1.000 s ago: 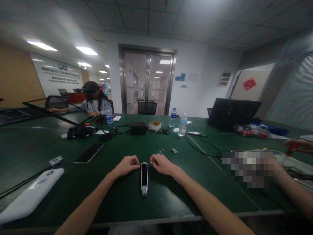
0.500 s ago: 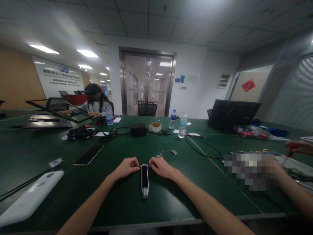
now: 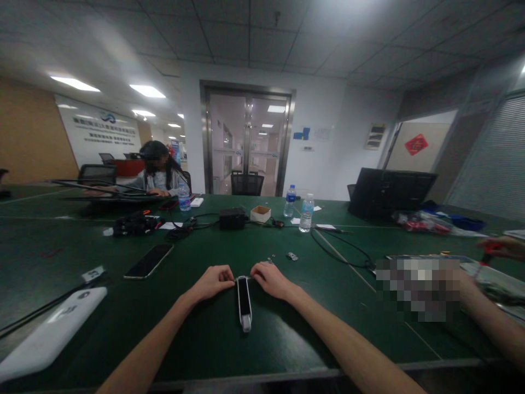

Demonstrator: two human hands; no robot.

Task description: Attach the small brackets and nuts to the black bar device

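Observation:
A slim black and silver device [image 3: 244,301] lies lengthwise on the green table [image 3: 262,339] in front of me. My left hand [image 3: 214,282] pinches its far end from the left, fingers curled. My right hand [image 3: 268,278] pinches the same end from the right, fingers also closed. A few small metal parts [image 3: 292,256] lie just beyond my right hand.
A black phone [image 3: 149,260] and a white flat case [image 3: 49,332] lie to my left. Two water bottles [image 3: 306,212], a small box [image 3: 261,213], a black adapter [image 3: 232,218] and cables sit mid-table. A person sits far left; another person's arm [image 3: 492,323] works at right.
My hands stay pinched on the device's far end, barely shifting. At far left the other person's raised dark panel has been lowered flat.

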